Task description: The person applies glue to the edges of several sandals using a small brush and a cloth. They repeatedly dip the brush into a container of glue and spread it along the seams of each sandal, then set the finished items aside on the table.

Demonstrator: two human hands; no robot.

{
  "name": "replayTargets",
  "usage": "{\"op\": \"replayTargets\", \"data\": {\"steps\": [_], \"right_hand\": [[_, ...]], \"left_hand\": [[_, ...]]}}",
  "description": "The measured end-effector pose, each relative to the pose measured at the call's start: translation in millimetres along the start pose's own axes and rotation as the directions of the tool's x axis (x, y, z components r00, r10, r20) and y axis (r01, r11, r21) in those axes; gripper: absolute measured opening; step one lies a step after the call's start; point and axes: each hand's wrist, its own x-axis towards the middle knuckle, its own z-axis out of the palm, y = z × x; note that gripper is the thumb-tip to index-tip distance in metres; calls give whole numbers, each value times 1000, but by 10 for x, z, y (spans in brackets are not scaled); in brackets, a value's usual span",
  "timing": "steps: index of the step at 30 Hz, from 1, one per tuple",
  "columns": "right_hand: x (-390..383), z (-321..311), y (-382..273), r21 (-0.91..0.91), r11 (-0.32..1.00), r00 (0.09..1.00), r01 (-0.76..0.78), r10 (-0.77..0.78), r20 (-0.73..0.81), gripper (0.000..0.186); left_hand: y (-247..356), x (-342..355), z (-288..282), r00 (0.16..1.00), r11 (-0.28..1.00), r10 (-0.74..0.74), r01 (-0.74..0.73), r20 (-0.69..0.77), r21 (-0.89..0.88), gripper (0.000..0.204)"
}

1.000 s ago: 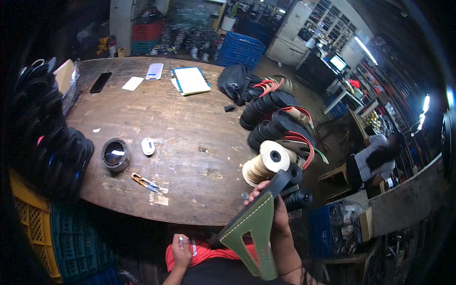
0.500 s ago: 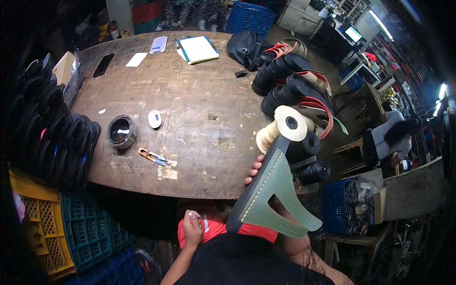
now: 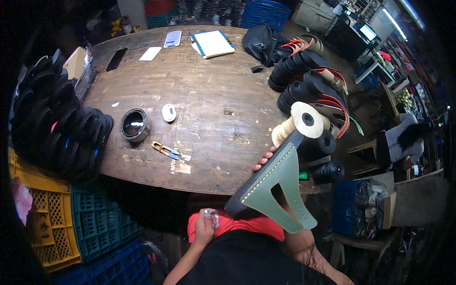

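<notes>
Right hand (image 3: 265, 158) clamped on black-soled sandal (image 3: 264, 192), fingers wrapped over sole's side, palm hidden behind; sandal tilted above table's near edge, toward right corner, green upper with pale stitching facing right. Left hand (image 3: 205, 230) below near edge, by red shorts (image 3: 268, 227), fingers curled together around small pale item (image 3: 207, 212), kind unclear. Table (image 3: 194, 99): thread snips (image 3: 166, 150) near front edge, dark round pot (image 3: 137, 137) toward left, thread spool (image 3: 299, 114) by right edge, notebook (image 3: 214, 43) at far edge.
</notes>
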Motion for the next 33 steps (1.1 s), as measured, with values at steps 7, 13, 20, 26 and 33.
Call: {"op": "replayTargets", "data": {"steps": [7, 13, 20, 26, 33], "right_hand": [[400, -415, 305, -340, 940, 998, 26, -41, -39, 47], [573, -394, 493, -562, 825, 991, 52, -112, -73, 48], [491, 471, 37, -945, 141, 824, 294, -538, 176, 52], [283, 1144, 201, -725, -437, 846, 533, 277, 455, 51], [522, 1120, 367, -698, -446, 817, 559, 437, 375, 42]], "left_hand": [[946, 349, -43, 972, 967, 211, -223, -104, -126, 47], [1209, 675, -41, 983, 966, 181, -181, -20, -185, 49], [1401, 638, 182, 984, 990, 139, -140, -112, 1, 43], [1562, 776, 184, 987, 989, 144, -147, -68, -32, 44], [1681, 795, -293, 975, 999, 28, -17, 221, -51, 51]]}}
